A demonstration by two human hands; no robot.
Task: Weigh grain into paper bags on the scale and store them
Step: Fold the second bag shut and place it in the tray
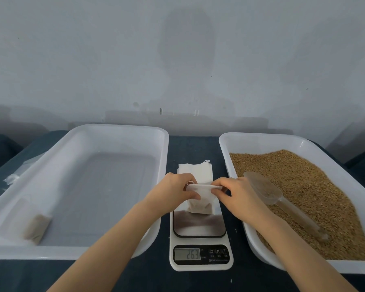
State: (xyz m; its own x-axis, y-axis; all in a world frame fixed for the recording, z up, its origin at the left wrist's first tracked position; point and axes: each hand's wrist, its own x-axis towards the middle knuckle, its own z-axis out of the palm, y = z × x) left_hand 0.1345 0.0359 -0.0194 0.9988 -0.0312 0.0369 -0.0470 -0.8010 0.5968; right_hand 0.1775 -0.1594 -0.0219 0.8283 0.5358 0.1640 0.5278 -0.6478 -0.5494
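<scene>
On the dark counter by the grey wall, your left hand and right hand pinch the bag on the scale, hemmed between left tray and grain tray

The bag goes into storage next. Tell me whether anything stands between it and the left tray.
Nothing visible does. The bag, pinched by the left hand and right hand, sits on the scale right beside the left tray; only the tray's wall must be cleared. The stored bag lies by its opposite wall.
</scene>
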